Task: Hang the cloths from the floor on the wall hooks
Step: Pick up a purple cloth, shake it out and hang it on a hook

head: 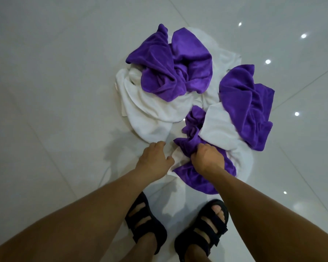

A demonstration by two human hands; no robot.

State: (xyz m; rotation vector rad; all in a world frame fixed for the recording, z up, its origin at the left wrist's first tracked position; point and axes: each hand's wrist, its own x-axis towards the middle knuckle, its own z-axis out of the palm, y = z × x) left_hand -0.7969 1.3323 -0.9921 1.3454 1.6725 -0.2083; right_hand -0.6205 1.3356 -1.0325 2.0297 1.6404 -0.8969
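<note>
A heap of purple and white cloths lies on the pale tiled floor in front of me. My right hand (pixel 206 157) grips the nearest purple cloth (pixel 193 135), its fingers curled into the bunched fabric. My left hand (pixel 155 159) reaches down just left of it, fingers loosely bent, touching the edge of a white cloth (pixel 151 112). A second purple cloth (pixel 176 65) is crumpled on top at the back. A third purple cloth (pixel 248 103) lies at the right over another white cloth (pixel 220 127). No wall hooks are in view.
My two feet in black strap sandals (pixel 146 224) stand just behind the heap, the right sandal (pixel 203 229) beside a white cloth edge. Glossy floor tiles (pixel 55 91) surround the pile on every side, with ceiling lights reflected at the right.
</note>
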